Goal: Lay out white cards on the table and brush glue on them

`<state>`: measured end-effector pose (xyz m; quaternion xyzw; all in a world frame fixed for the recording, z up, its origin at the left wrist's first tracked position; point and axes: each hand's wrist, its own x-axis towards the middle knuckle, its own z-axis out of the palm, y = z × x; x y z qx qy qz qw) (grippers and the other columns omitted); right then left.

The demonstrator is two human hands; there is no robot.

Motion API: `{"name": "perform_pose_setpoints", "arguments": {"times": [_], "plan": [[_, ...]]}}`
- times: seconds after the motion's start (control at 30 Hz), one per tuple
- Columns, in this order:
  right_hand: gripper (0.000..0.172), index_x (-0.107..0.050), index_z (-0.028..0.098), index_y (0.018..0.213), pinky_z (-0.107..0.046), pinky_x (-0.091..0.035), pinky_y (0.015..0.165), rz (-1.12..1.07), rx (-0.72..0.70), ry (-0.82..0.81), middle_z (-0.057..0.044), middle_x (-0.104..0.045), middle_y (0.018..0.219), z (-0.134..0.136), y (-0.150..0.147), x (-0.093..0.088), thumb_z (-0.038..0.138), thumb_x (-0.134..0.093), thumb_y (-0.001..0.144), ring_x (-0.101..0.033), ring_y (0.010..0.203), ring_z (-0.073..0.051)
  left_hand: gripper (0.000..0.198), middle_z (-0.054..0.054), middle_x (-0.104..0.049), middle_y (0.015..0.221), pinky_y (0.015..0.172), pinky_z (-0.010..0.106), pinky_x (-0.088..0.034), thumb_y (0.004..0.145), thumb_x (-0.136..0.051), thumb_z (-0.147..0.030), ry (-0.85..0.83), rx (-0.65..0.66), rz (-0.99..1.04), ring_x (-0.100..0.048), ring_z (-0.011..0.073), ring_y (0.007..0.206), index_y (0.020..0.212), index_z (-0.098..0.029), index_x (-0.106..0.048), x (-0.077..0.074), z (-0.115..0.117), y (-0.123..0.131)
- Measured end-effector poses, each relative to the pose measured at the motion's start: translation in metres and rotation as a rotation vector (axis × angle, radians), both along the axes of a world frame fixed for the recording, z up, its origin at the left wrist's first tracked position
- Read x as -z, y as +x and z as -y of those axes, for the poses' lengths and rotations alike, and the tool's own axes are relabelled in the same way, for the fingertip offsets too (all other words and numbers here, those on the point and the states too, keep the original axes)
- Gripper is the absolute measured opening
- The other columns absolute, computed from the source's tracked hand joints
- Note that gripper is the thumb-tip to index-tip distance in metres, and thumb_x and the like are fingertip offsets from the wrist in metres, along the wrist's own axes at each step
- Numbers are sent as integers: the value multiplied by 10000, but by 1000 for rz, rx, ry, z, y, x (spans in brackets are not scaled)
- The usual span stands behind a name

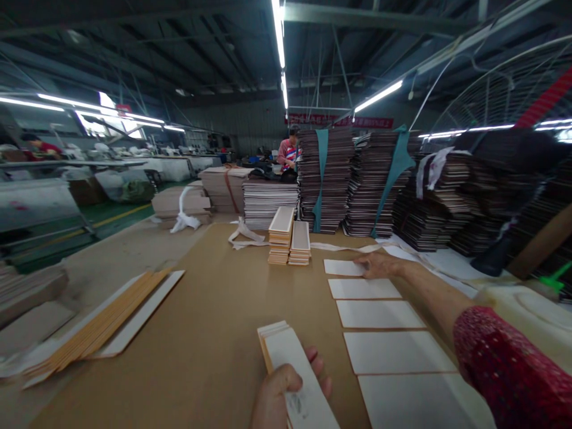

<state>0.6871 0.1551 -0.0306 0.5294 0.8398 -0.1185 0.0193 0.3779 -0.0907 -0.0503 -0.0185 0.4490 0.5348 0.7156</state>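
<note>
My left hand is closed around a small stack of white-faced cardboard strips, held upright near the bottom of the view. My right hand reaches far forward, fingers flat on the farthest white card of a row. Several white cards lie in a line on the brown table, running from that hand back toward me. Two short stacks of the same strips stand just beyond the row.
A fanned pile of long strips lies at the left. Tall dark stacks of board line the back and right. A person in a striped top sits behind them. White straps trail across the table.
</note>
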Motion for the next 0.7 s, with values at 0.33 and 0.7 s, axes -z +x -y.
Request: {"name": "perform_pose_setpoints", "arguments": {"times": [0.33,0.7], "plan": [[319,-605,199,1256,-497,-487,983,-53,-66,-58,-95,-558,1333,-8,5,8,329,-658,969,-574,1151,-272,477,192,-728,1091,998,519,-535,596,-502,19,32,-55,-14,-653,330,1161,1042,-81,-635,-7,-1,0],[280,-630,191,1210,-499,-477,995,-115,-41,-25,-92,-568,1325,10,-1,-5,330,-660,968,-568,1165,-272,384,224,-709,1148,945,433,-587,647,-522,1,55,-111,-26,-642,317,1182,1006,-39,-651,-9,-6,-3]]}}
